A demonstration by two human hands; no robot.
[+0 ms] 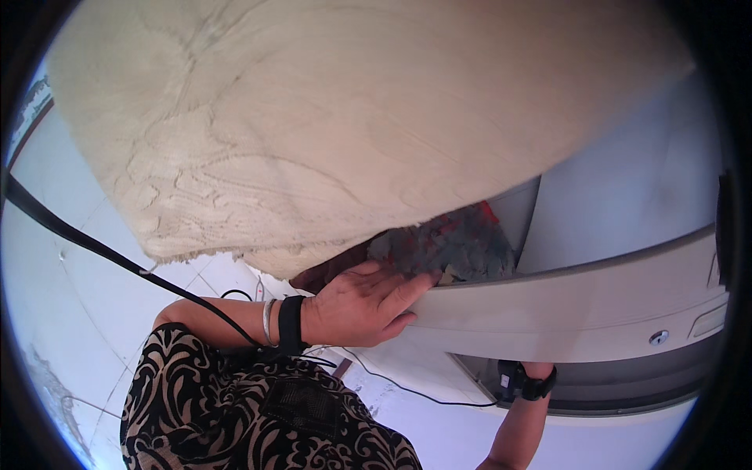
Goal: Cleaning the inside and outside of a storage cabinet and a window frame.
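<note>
My left hand lies at the upper rim of a light-coloured panel, the fingers over the edge and the thumb nearer its front face; whether it grips the rim cannot be told. Just beyond the fingertips is a crumpled grey and red sheet or cloth inside the space behind the panel. A large beige cloth with a raised pattern and a frayed edge hangs over this space. My right forearm, a black band at its wrist, reaches up behind the panel's lower edge, so my right hand is hidden.
A round metal lock sits in the panel near a recessed handle. Beneath the panel is a dark grey opening. A thick black cable crosses the left side, and a thin black cable runs below the panel. Pale floor tiles show at left.
</note>
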